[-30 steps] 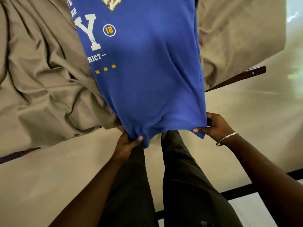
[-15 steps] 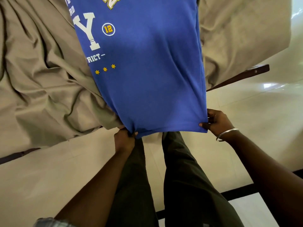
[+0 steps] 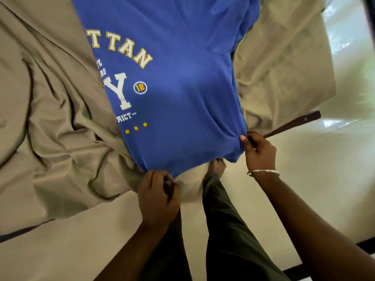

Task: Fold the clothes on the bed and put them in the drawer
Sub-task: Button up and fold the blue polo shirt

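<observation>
We see a blue T-shirt (image 3: 182,82) spread print-up on the bed, over a rumpled tan sheet (image 3: 50,118), its hem hanging off the near edge toward the person. White and yellow lettering, a circled 12 and three yellow stars sit on the shirt beyond the left hand.

Left hand (image 3: 157,196): fingers curled, gripping the shirt's lower hem corner, fabric bunched at the knuckles. Right hand (image 3: 258,152): pinching the opposite side edge just above the hem, thumb pressed against the blue cloth; a silver bangle (image 3: 263,172) rings that wrist. The hem runs slack between the two hands.

Below and between the hands we note dark green trousers (image 3: 227,230) and a bare foot (image 3: 216,166) on the pale tiled floor (image 3: 324,179). Beyond the right hand, a dark wooden bed rail (image 3: 294,123) juts from under the sheet.
</observation>
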`<state>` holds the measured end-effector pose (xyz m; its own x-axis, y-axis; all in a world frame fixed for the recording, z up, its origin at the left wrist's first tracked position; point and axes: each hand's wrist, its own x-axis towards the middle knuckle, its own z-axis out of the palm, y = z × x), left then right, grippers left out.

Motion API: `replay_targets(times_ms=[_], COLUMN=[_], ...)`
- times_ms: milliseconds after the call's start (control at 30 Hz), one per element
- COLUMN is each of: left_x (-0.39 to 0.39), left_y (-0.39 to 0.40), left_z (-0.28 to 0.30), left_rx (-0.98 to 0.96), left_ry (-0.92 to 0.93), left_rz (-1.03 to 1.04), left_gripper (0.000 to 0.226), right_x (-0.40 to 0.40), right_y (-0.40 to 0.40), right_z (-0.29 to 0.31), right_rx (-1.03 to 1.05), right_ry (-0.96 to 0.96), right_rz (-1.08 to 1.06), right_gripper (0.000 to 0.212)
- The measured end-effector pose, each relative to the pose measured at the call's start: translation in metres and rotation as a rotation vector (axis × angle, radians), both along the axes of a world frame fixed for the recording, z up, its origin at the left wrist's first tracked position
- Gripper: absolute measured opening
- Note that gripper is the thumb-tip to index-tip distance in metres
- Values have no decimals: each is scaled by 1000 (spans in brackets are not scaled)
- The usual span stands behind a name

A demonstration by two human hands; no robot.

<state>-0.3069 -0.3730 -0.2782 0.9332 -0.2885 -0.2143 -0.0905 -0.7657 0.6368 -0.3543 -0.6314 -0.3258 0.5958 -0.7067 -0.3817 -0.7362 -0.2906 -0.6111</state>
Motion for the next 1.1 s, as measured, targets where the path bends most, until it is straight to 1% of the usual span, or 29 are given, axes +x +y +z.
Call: replay_targets(times_ms=[67,100,133,167,200,233,267,300,333,400,433,500,600,733,867,900,967,1067,1100], left_x=[37,60,86,109,133,152,169,184,192,197,196,202,243,269,269,272,272,271,271], left_y=[-6,-10,-16,-22,-28,-32,-33,-33,-31,-22,-19,-18,-25,-21,-23,-21,-21,-21,-20], left_z=[11,17,22,25,25,22,15,7,-1,-15,-20,-18,-12,-31,-45,-46,-50,-55,-56], left_rx=[-19,-16,-23,-20,19,112,233,344,420,478,475,425,354,434,447,431,399,392,385], left_ry=[-247,-329,-377,-398,-417,-427,-418,-380,-329,-277,-291,-347,-375,-465,-453,-429,-394,-394,-395], left_rz=[-97,-116,-134,-166,-210,-266,-320,-356,-371,-360,-356,-301,-155,-204,-212,-211,-204,-199,-197], left_gripper=[16,20,25,31,39,47,54,59,63,68,68,65,59,63,65,66,69,70,71], right_x=[4,8,18,32,51,73,99,125,145,170,173,170,174,177,180,185,199,240,255], right_y=[9,16,22,29,32,33,31,28,24,11,4,-1,4,4,3,4,2,-11,-20], right_z=[7,14,23,33,41,49,51,52,50,38,31,17,15,17,23,25,30,45,50], right_rx=[-216,-332,-437,-522,-565,-569,-573,-601,-631,-626,-592,-551,-553,-529,-498,-489,-463,-415,-358], right_ry=[34,-14,-106,-215,-327,-411,-449,-417,-324,-82,10,89,97,96,14,-19,-116,-271,-295], right_rz=[-39,-59,-50,7,100,209,322,426,502,533,503,453,418,417,359,317,136,-229,-326], right_gripper=[28,33,37,39,38,37,38,44,51,65,70,77,81,80,77,75,71,80,84])
